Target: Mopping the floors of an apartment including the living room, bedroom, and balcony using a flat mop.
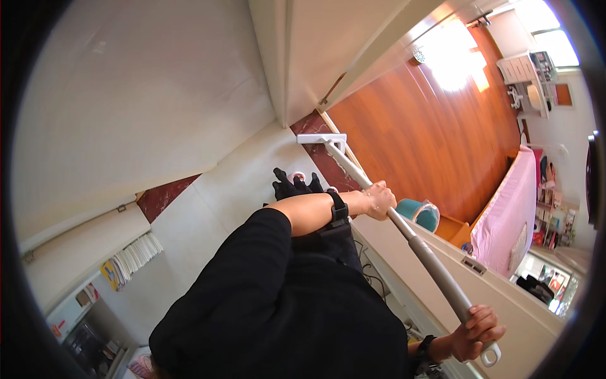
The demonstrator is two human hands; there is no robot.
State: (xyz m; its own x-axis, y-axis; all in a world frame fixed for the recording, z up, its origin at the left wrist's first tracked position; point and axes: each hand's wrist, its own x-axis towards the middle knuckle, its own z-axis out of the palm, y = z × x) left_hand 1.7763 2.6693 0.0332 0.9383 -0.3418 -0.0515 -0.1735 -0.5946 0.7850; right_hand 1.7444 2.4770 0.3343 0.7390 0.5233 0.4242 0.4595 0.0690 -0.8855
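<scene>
A long-handled mop (433,267) with a grey and white pole slants from the lower right toward the doorway. My left hand (380,200) is wrapped around the middle of the pole. Near the pole's end, by its white hanging loop, my right hand (478,334) grips the grey sleeve. The white mop head (322,138) is over the dark red stone threshold (326,158); whether it touches the floor I cannot tell. Black straps circle both wrists. Below my left forearm a black object (291,184) partly hides pink-and-white footwear (297,176).
A white door (511,293) stands beside the pole on the right. Beyond the threshold lies a sunlit wooden floor (402,128), with a teal bin (419,214), a pink-covered bed (506,213) and a white desk (521,68). Books (135,258) line a shelf at left.
</scene>
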